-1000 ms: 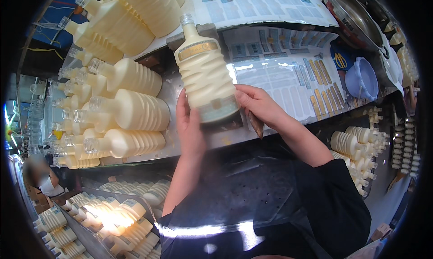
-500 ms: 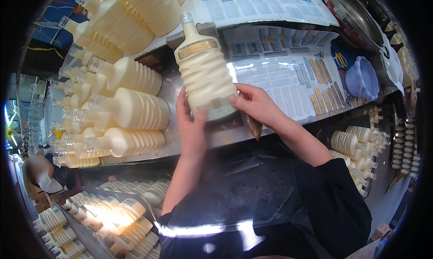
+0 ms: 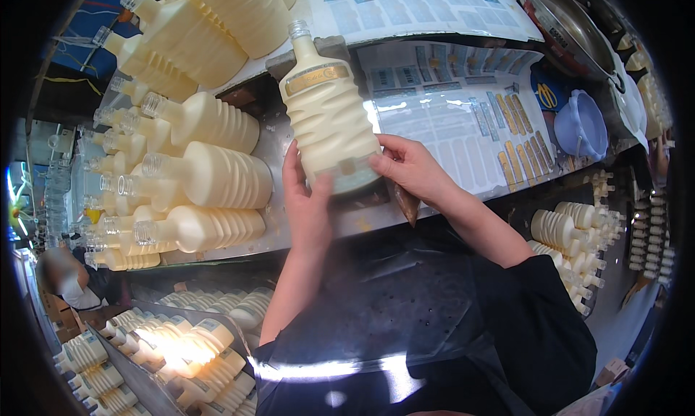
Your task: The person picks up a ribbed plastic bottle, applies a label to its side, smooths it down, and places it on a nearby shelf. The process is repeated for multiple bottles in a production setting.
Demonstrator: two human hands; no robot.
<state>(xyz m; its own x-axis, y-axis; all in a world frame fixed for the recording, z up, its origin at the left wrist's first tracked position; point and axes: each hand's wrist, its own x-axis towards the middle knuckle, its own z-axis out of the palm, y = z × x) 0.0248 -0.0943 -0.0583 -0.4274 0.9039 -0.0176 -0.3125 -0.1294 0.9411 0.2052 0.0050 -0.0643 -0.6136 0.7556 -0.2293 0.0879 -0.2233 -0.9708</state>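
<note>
A cream-coloured ridged bottle (image 3: pixel 329 123) with a clear threaded neck lies in front of me, its neck pointing away. It bears a gold band (image 3: pixel 317 78) at the shoulder and a pale blue-grey label (image 3: pixel 346 171) near the base. On its lower left side my left hand (image 3: pixel 308 188) is closed, thumb on the front. My right hand (image 3: pixel 409 166) grips the lower right corner, its thumb by the label. Beneath the bottle's shoulder sits a dark block (image 3: pixel 337 48). A brown pointed piece (image 3: pixel 407 203) is beside my right hand, partly hidden.
Several unlabelled cream bottles (image 3: pixel 217 173) lie stacked at the left. Sheets of blue and gold labels (image 3: pixel 449 112) cover the right of the bench. A lilac bucket (image 3: pixel 581 125) and a metal pan (image 3: pixel 568 28) stand at right. Labelled bottles (image 3: pixel 195 351) fill trays lower left, where another person (image 3: pixel 72 278) is.
My hands and the bottle stay in practically the same place. The person at the far left has shifted slightly.
</note>
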